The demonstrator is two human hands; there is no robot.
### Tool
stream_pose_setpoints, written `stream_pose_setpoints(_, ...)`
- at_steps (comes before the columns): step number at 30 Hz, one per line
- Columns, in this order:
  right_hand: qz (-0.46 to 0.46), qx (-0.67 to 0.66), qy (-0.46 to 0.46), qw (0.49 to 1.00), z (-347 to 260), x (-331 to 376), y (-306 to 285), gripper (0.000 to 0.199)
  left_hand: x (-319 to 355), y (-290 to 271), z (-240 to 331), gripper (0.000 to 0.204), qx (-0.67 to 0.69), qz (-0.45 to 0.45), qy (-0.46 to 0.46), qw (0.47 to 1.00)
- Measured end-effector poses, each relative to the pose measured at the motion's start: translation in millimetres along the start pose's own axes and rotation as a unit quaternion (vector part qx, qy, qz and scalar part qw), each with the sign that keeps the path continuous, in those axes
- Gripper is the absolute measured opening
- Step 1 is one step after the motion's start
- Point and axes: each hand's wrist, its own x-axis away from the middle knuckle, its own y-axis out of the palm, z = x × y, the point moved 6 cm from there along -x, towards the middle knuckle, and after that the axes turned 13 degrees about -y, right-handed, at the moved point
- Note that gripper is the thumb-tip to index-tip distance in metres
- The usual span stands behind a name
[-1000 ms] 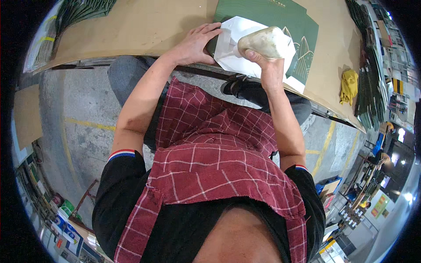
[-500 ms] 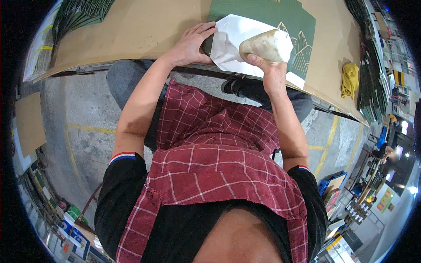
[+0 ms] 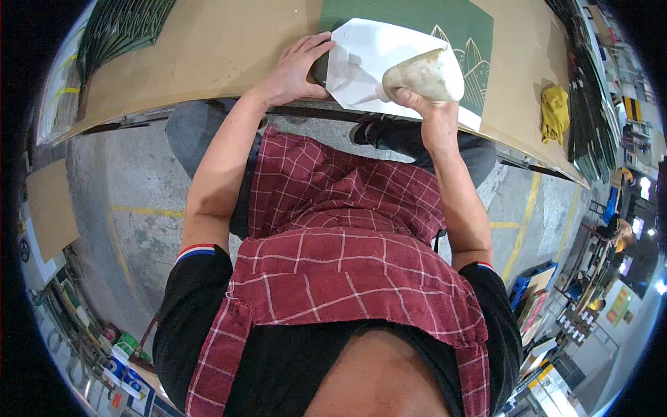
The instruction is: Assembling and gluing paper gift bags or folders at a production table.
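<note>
A green paper bag (image 3: 403,15) with gold line drawings lies on the brown tabletop, its white folded bottom (image 3: 351,59) facing up near the table's front edge. My left hand (image 3: 299,69) spans the dark left end of this bottom, fingers on the far corner and thumb on the near one, gripping it. In my right hand (image 3: 434,115) is a stained whitish squeeze bottle (image 3: 420,75), wide base to the right. It is tilted over the white panel, its narrow tip pointing left and down. Whether the tip touches the paper cannot be told.
Stacked dark green folded bags (image 3: 121,31) lie at the table's far left, and another row (image 3: 590,104) stands along the right edge. A crumpled yellow cloth (image 3: 554,115) lies near that row. Below the table edge are my legs and a grey floor (image 3: 139,167) with yellow lines.
The bag and my left hand have shifted slightly left in view. The squeeze bottle's tip sits a little farther right along the white panel, still in my right hand.
</note>
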Motion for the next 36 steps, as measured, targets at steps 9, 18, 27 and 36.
stream_pose_setpoints(9, 0.013, 0.029, 0.015, 0.999, 0.4, 8.5, -23.0, 0.043, 0.4, -1.9, 4.8, 0.081, 0.012, -0.013, -0.015, 1.000)
stream_pose_setpoints(18, 0.053, 0.008, 0.033, 0.998, -3.6, 16.9, -43.6, 0.039, 0.3, -0.2, 0.8, 0.084, 0.041, -0.026, -0.019, 0.999)
stream_pose_setpoints(27, 0.106, 0.007, 0.033, 0.994, -0.4, 22.8, -71.4, 0.041, 0.1, -1.0, 1.0, 0.086, 0.047, -0.036, -0.031, 0.998)
stream_pose_setpoints(36, 0.127, 0.040, 0.022, 0.991, -2.3, 30.4, -94.6, 0.039, -0.4, -0.4, 2.2, 0.087, 0.048, -0.039, -0.030, 0.998)
